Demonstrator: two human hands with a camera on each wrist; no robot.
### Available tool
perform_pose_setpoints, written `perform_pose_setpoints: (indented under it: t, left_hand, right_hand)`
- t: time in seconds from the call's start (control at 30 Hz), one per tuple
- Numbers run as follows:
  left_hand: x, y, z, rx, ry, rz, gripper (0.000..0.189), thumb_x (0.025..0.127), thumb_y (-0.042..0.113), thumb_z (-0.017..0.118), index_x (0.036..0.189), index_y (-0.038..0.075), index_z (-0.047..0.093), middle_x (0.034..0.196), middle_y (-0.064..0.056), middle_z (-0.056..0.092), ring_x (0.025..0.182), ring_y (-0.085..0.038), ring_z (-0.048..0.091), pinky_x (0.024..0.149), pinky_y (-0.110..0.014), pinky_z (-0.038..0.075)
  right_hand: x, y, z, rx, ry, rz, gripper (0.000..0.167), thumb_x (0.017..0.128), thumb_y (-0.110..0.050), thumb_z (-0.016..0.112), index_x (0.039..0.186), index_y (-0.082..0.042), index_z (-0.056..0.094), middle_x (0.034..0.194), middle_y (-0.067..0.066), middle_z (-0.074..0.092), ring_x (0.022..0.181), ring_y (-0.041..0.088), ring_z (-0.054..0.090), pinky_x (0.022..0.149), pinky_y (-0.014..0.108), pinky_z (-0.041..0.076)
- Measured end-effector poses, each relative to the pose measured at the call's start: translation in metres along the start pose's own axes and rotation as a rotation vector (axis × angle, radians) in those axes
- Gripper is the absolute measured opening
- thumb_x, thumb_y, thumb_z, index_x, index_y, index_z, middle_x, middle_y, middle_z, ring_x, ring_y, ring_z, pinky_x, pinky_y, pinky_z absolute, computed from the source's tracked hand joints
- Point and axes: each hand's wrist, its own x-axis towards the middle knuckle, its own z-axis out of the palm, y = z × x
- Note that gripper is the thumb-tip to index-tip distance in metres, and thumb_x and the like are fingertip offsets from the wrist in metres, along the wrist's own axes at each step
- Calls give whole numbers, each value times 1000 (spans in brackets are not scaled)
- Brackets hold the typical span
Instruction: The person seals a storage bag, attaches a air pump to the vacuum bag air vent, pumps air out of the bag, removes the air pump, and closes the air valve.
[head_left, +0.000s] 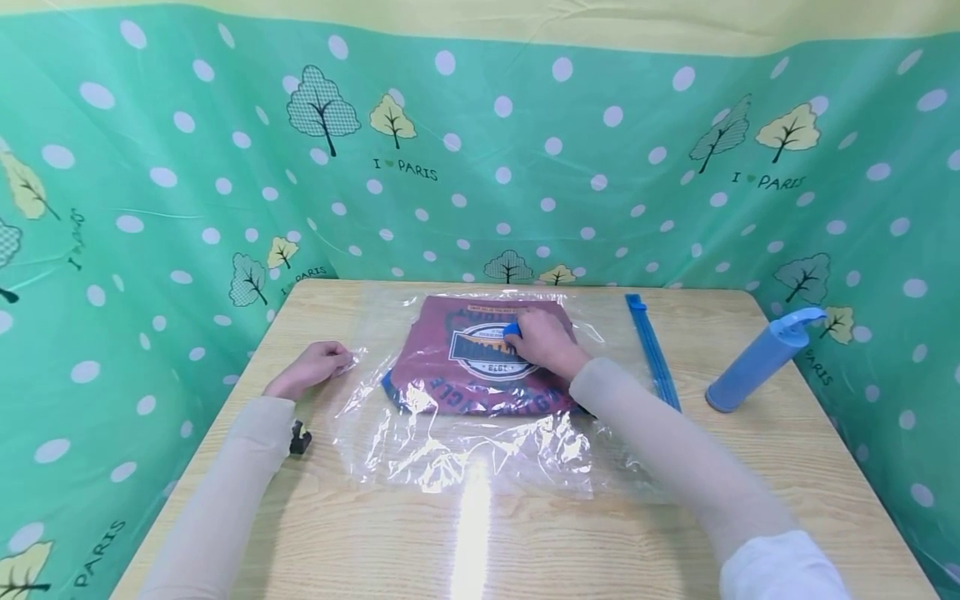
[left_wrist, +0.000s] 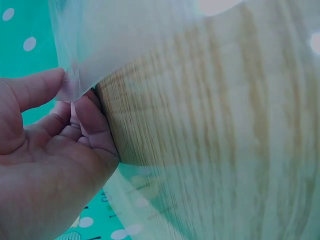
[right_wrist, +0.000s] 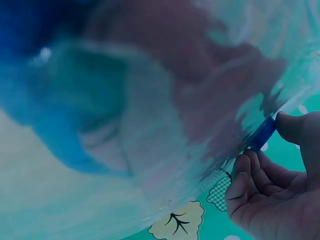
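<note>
A clear plastic vacuum storage bag (head_left: 510, 454) lies flat across the table with a folded maroon printed shirt (head_left: 427, 358) inside. Blue cloth (right_wrist: 60, 145) shows beside the shirt in the right wrist view. At the bag's left edge my left hand (head_left: 315, 365) pinches the plastic between thumb and fingers; the left wrist view shows the pinched film (left_wrist: 75, 87) up close. Over the shirt, my right hand (head_left: 549, 340) pinches a small blue valve cap (head_left: 512, 331) on the bag's upper face. A blue zip strip (head_left: 652, 346) runs along the bag's right end.
A blue hand pump (head_left: 757, 362) leans at the table's right side, its handle toward the upper right. Behind the wooden table (head_left: 375, 542) hangs a green dotted curtain (head_left: 510, 192), which also closes off both sides.
</note>
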Motion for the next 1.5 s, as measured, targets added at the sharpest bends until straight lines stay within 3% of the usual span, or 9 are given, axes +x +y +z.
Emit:
perform_pose_setpoints:
  t: [0.23, 0.5, 0.83, 1.0, 1.27, 1.5]
  left_hand:
    - [-1, 1, -1, 5, 0, -15, 21, 110, 17, 54, 105, -2, 60, 85, -2, 56, 80, -17, 47, 68, -28, 41]
    - [0, 0, -1, -6, 4, -23, 20, 110, 15, 54, 107, -3, 61, 86, -3, 57, 78, -16, 48, 67, -26, 42]
    - [-2, 0, 0, 6, 6, -21, 20, 110, 15, 53, 104, -3, 60, 84, -3, 55, 77, -16, 47, 65, -26, 40]
    - [-2, 1, 1, -13, 7, -12, 20, 110, 14, 54, 104, -4, 60, 83, -2, 55, 74, -14, 46, 63, -26, 40]
    - [-2, 1, 1, -10, -1, -19, 19, 110, 13, 53, 105, -4, 60, 83, -2, 55, 75, -16, 46, 64, -27, 40]
    - [-4, 3, 1, 6, 4, -11, 20, 110, 13, 54, 109, -6, 61, 84, -2, 55, 75, -15, 46, 64, -27, 41]
  right_hand:
    - [1, -3, -1, -46, -1, -29, 40, 103, -33, 70, 120, 3, 65, 113, 19, 67, 106, 35, 66, 97, 53, 52]
    - [-1, 0, -2, -60, -31, -35, 45, 105, -36, 67, 129, 2, 62, 119, 17, 67, 112, 34, 64, 102, 54, 42]
    - [-1, 6, 1, -129, -25, -101, 41, 106, -34, 66, 129, 0, 62, 125, 16, 65, 120, 33, 60, 101, 54, 42]
    - [-1, 2, 2, -127, -38, -85, 44, 105, -30, 65, 136, 1, 58, 130, 18, 62, 124, 36, 57, 105, 56, 42]
    - [-4, -1, 4, -71, -21, -16, 56, 105, -39, 65, 139, 4, 57, 136, 21, 59, 128, 39, 54, 108, 58, 42]
    - [-2, 1, 2, -71, -4, -53, 49, 105, -34, 67, 133, 5, 60, 127, 21, 62, 121, 40, 57, 101, 56, 47]
